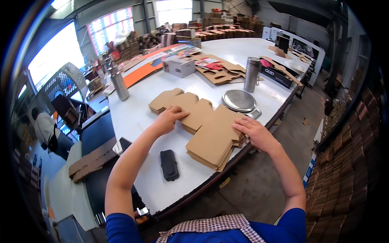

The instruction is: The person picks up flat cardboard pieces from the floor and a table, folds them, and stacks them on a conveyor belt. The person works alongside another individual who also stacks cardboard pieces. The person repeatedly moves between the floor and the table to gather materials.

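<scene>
A stack of flat brown die-cut cardboard box blanks (212, 135) lies on the white table, its near right end at the table's edge. My left hand (168, 120) holds the stack's left side, with bent fingers on the top sheet. Around the right edge of the same stack my right hand (256, 133) is closed, fingertips on top; its thumb is hidden. Just beyond the blanks sits a round steel-topped scale (239, 100). A black phone-like case (169, 165) lies nearer to me, left of the stack.
On the white table (144, 117) stand a steel thermos (252, 75), another metal bottle (119, 84) and a grey-white box (178, 67). Cardboard scraps (221, 71) lie farther back, and a black box (275, 75) to the right. A person (50, 131) stands away at the left. Cardboard stacks (344, 174) line the right.
</scene>
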A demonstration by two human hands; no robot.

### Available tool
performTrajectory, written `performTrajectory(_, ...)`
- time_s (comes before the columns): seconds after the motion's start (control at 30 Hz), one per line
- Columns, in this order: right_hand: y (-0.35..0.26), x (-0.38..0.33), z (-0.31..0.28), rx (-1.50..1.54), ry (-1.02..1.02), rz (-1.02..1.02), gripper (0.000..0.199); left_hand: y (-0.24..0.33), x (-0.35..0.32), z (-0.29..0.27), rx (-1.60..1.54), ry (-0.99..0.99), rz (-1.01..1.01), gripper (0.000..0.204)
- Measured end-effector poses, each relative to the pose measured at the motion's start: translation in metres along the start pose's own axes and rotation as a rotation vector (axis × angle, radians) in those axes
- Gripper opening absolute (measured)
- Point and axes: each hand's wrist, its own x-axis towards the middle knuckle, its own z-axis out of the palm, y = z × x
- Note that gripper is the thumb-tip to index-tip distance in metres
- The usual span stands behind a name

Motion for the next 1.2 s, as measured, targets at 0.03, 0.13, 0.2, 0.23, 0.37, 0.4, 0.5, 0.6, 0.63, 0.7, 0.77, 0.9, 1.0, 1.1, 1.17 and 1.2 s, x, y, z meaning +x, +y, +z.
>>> performTrajectory(0.03, -0.008, 0.001, -0.009, -0.123, -0.030, 0.023, 0.052, -0.001, -0.002, -0.004, 0.002, -0.006, -0.003, 0.062)
performTrajectory(0.13, -0.043, 0.023, -0.026, -0.067, 0.182, 0.001, 0.045, 0.014, -0.008, -0.027, -0.062, 0.074, -0.012, 0.051)
performTrajectory(0.2, -0.080, 0.046, -0.022, 0.138, 0.267, -0.079, 0.037, 0.039, -0.022, -0.053, -0.140, 0.245, 0.014, 0.045)
performTrajectory(0.23, -0.099, 0.052, -0.025, 0.214, 0.280, -0.118, 0.037, 0.059, -0.031, -0.069, -0.180, 0.294, 0.019, 0.042)
performTrajectory(0.37, -0.119, 0.023, 0.012, 0.132, 0.119, -0.061, 0.044, 0.131, -0.104, -0.105, -0.169, 0.489, 0.188, 0.031)
performTrajectory(0.4, -0.121, 0.018, 0.014, 0.142, 0.166, -0.037, 0.043, 0.146, -0.129, -0.107, -0.171, 0.518, 0.218, 0.030)
performTrajectory(0.5, -0.125, 0.017, 0.006, 0.149, 0.071, 0.041, 0.039, 0.199, -0.206, -0.106, -0.054, 0.603, 0.157, 0.021)
performTrajectory(0.6, -0.128, 0.025, 0.003, 0.117, 0.082, 0.048, 0.039, 0.254, -0.299, -0.075, 0.013, 0.662, -0.190, 0.014)
performTrajectory(0.63, -0.129, 0.029, 0.005, 0.135, 0.121, 0.030, 0.043, 0.265, -0.336, -0.048, -0.020, 0.682, -0.309, 0.014)
performTrajectory(0.7, -0.140, 0.031, 0.007, 0.104, 0.197, -0.007, 0.040, 0.282, -0.434, 0.030, -0.389, 0.508, -0.802, 0.035)
performTrajectory(0.77, -0.188, 0.038, 0.013, 0.228, 0.370, -0.169, 0.031, 0.335, -0.535, 0.106, -0.522, 0.390, -1.242, 0.036)
performTrajectory(0.9, -0.287, -0.004, 0.018, 0.574, 0.283, -0.486, 0.022, 0.468, -0.661, 0.259, -0.582, 0.414, -1.900, 0.021)
performTrajectory(1.0, -0.367, -0.055, 0.058, 0.809, 0.021, -0.643, 0.019, 0.605, -0.769, 0.337, -0.649, 0.669, -2.214, 0.026)
performTrajectory(1.1, -0.432, -0.123, 0.107, 0.840, -0.407, -0.752, 0.023, 0.726, -0.778, 0.340, -0.721, 0.820, -2.617, 0.026)
performTrajectory(1.17, -0.470, -0.164, 0.128, 0.827, -0.657, -0.778, 0.028, 0.792, -0.788, 0.346, -0.800, 0.993, -2.696, 0.025)
performTrajectory(1.2, -0.489, -0.178, 0.136, 0.782, -0.748, -0.816, 0.030, 0.816, -0.791, 0.350, -0.819, 1.088, -2.714, 0.025)
